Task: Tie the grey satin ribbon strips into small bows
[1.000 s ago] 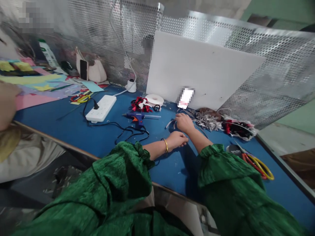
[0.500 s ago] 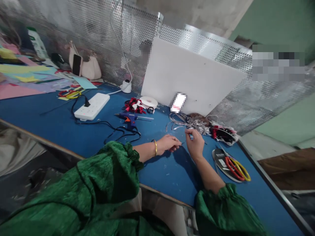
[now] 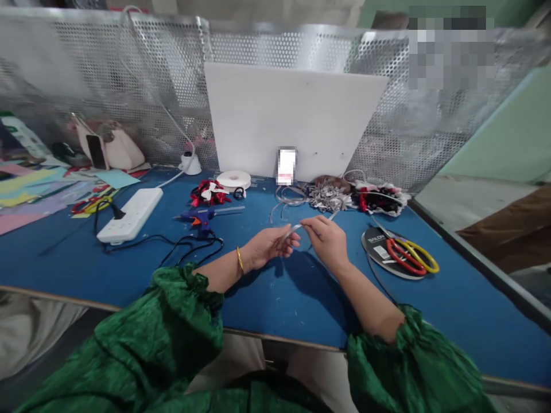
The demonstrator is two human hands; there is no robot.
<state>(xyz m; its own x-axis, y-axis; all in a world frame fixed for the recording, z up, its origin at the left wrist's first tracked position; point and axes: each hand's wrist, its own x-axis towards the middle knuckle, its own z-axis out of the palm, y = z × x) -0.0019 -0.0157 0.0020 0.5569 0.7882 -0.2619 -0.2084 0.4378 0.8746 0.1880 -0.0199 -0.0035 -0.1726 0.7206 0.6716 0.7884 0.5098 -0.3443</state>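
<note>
A narrow silver-grey ribbon (image 3: 293, 230) runs between my two hands above the middle of the blue table. My left hand (image 3: 269, 248), with a gold bangle at its wrist, has one part of the ribbon between thumb and curled fingers. My right hand (image 3: 328, 242) pinches it a short way to the right, and a piece shows beyond the knuckles. Behind the hands lie loose grey ribbon strands (image 3: 290, 198) and a pile of grey ribbon bows (image 3: 329, 196).
To the left are a glue gun (image 3: 200, 218), its black cord, a power strip (image 3: 131, 215), red bows (image 3: 209, 194) and a white ribbon roll (image 3: 235, 180). Red-and-yellow-handled scissors (image 3: 408, 256) rest on a black spool (image 3: 379, 261) at right. A white board (image 3: 297, 115) and lit phone (image 3: 286, 165) stand behind.
My hands have come closer together, and the ribbon now shows between them. The left fingers have turned upward. The camera view has levelled and shifted.
</note>
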